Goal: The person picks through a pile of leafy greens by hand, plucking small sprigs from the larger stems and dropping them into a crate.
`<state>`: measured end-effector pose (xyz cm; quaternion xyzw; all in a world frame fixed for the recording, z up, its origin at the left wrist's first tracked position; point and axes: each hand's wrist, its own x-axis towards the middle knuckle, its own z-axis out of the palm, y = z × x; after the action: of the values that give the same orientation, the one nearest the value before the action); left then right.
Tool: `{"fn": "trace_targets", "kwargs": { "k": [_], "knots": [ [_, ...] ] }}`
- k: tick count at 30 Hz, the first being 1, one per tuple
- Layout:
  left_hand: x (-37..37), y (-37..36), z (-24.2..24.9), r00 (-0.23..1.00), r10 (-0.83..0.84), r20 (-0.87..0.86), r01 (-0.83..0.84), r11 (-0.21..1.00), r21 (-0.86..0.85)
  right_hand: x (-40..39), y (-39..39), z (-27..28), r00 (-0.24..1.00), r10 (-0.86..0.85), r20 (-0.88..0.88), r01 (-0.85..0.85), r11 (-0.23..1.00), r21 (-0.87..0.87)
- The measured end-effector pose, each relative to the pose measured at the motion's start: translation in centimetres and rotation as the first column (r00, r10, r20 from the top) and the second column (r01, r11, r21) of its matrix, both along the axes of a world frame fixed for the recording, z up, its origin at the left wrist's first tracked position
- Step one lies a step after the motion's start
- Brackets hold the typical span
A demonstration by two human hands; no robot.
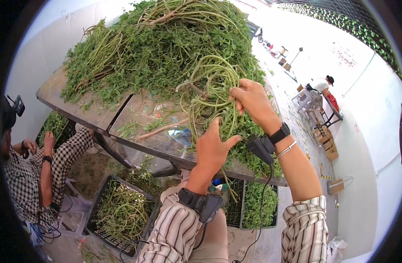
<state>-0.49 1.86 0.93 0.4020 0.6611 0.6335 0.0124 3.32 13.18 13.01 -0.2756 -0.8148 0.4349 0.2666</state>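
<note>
A tangle of long green stems point(214, 87) hangs over the front part of the table. My right hand point(251, 101) pinches stems at the right side of this tangle, thumb against the fingers. Lower and to the left, my left hand point(213, 147) is at the bottom of the stems, its thumb and fingers spread apart with some greenery between them. Behind both hands rises a big heap of leafy green plants point(166, 52) on the brown table point(144, 111). A thick pale stem point(163, 129) lies on the tabletop, left of my left hand.
Below the table stand a black crate point(150, 210) of stems and another crate point(242, 219) of leafy greens. A co-worker in checked clothes point(73, 153) sits at the left. Farther off at the right, another person point(317, 87) bends near a small table point(332, 115) and boxes point(327, 140).
</note>
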Motion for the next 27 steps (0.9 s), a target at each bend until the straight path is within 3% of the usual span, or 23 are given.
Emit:
{"fn": "trace_targets", "kwargs": {
  "k": [4, 6, 9, 13, 15, 16, 18, 22, 24, 25, 27],
  "knots": [
    [-0.4, 0.6, -1.2, 0.998, -0.06, -0.035, 0.055, 0.991, -0.124, 0.1, 0.2, 0.3, 0.999, 0.029, -0.018, -0.03, 0.997, -0.069],
    [-0.5, 0.9, -1.5, 0.974, -0.152, 0.168, 0.164, 0.985, -0.059, 0.3, -0.4, 0.6, 1.0, 0.006, 0.006, -0.005, 0.992, -0.127],
    [-1.0, 0.3, -0.5, 0.929, -0.217, 0.299, 0.263, 0.957, -0.123, 0.7, 0.2, 0.4, 0.998, 0.037, -0.056, -0.046, 0.985, -0.168],
    [-1.4, 0.2, -0.2, 0.915, -0.236, 0.329, 0.297, 0.943, -0.15, 1.2, 0.3, 0.9, 0.994, 0.046, -0.1, -0.066, 0.977, -0.201],
    [-1.6, 0.7, -1.3, 0.792, -0.344, 0.505, 0.352, 0.932, 0.084, 1.4, -0.1, 1.4, 0.997, 0.029, -0.076, -0.037, 0.994, -0.106],
    [-1.7, 0.9, -1.7, 0.796, -0.346, 0.497, 0.353, 0.932, 0.084, 1.6, 0.0, 1.5, 0.996, 0.029, -0.085, -0.037, 0.994, -0.103],
    [-1.8, 0.9, -1.9, 0.734, -0.327, 0.595, 0.239, 0.945, 0.224, 2.3, 0.3, 1.5, 0.986, -0.002, -0.169, -0.008, 0.998, -0.06],
    [-2.4, -0.5, -0.5, 0.635, -0.321, 0.703, 0.204, 0.947, 0.248, 3.1, 1.3, 0.8, 0.987, -0.008, -0.16, -0.006, 0.996, -0.09],
    [-3.0, -1.4, 0.2, 0.515, -0.408, 0.754, 0.319, 0.907, 0.273, 3.3, 1.4, 0.0, 0.998, 0.027, -0.055, -0.036, 0.985, -0.171],
    [-3.0, -1.5, 0.3, 0.521, -0.41, 0.749, 0.324, 0.906, 0.271, 3.2, 1.3, -0.5, 0.999, 0.015, -0.038, -0.022, 0.981, -0.194],
    [-3.1, -1.7, 0.5, 0.462, -0.457, 0.76, 0.264, 0.889, 0.374, 3.1, 1.6, -1.2, 1.0, 0.016, 0.012, -0.014, 0.987, -0.161]
  ]
}}
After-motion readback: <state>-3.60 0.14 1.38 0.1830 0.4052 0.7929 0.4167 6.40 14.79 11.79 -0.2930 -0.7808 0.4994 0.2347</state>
